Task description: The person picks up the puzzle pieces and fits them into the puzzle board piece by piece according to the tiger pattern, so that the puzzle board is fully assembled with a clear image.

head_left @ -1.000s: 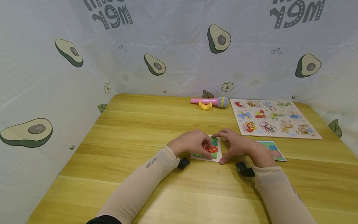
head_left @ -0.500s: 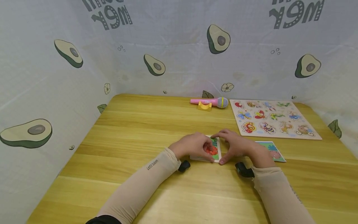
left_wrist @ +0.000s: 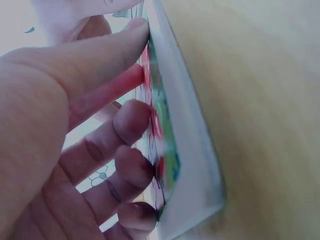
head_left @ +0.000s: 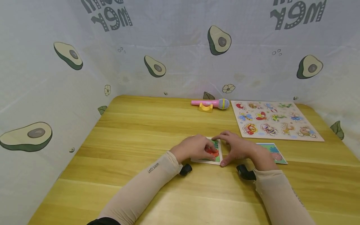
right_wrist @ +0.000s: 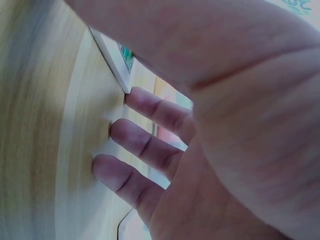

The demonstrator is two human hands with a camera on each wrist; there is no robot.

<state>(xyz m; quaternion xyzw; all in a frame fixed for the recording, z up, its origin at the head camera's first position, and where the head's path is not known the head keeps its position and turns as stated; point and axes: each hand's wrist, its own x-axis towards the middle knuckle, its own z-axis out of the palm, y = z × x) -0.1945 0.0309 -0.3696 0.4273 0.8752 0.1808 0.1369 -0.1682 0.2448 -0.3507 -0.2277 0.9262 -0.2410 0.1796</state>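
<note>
A small picture board [head_left: 217, 158] with a pale rim and a red animal on green lies flat on the wooden table. My left hand [head_left: 195, 147] is over its left part, its fingertips touching the picture surface; in the left wrist view the fingers are gently bent against the picture, beside the board's pale edge [left_wrist: 192, 130]. My right hand [head_left: 240, 148] holds the board's right side, thumb at the near corner and index finger at the far corner. In the right wrist view its other fingers [right_wrist: 145, 142] rest on the table by the board corner [right_wrist: 117, 60].
A blue-and-green picture card [head_left: 277, 155] with a pink animal lies beside my right wrist. Behind it is a large insect puzzle board [head_left: 277, 120]. At the table's back edge lie a pink toy microphone [head_left: 209, 102] and its yellow stand [head_left: 206, 108]. A white avocado-print cloth [head_left: 182, 37] hangs around.
My left fingers shift slightly over the red animal on the board. The right hand stays at the board's right side, and the board stays in place.
</note>
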